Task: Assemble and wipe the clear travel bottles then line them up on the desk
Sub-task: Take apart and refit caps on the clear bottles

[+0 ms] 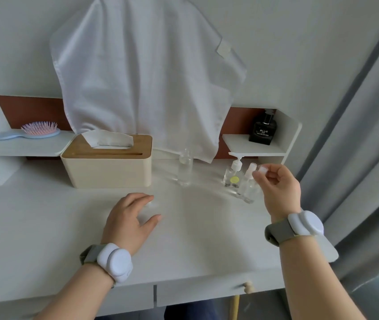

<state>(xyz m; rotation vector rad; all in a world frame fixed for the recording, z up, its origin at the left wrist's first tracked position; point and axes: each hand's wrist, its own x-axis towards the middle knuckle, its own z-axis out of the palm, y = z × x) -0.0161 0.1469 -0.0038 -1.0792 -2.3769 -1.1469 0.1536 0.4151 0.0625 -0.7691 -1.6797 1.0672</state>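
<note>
Surface: a white surface [45, 227] against a pale wall, with a grey curtain [357, 135] at the right side.
Landmark: a cream tissue box [107, 167] with a wooden lid, at the back of the surface, left of the middle.
Cloth: a big white cloth [147, 72] hangs on the wall behind the tissue box and reaches down behind it.
Open bottle: a tall clear bottle [185, 168] with no cap stands upright just to the right of the tissue box.
Pump bottle: a small clear pump bottle [232, 173] with a yellow dot stands further right of the tissue box, past the open bottle.
Spray bottle: a clear spray bottle [248, 183] stands right beside the pump bottle, on the side away from the tissue box.
Left hand: the left hand [128, 218] rests on the surface in front of the tissue box. Its grip is open, with fingers curved over something small and clear that is too faint to name.
Right hand: the right hand [276, 185] is up in the air far right of the tissue box, over the spray bottle. Its grip is pinched on a small white cap [262, 169].
Shelves: a blue hairbrush [29, 132] lies on the shelf left of the tissue box. A black perfume bottle [263, 130] stands on the shelf to the far right of it.
</note>
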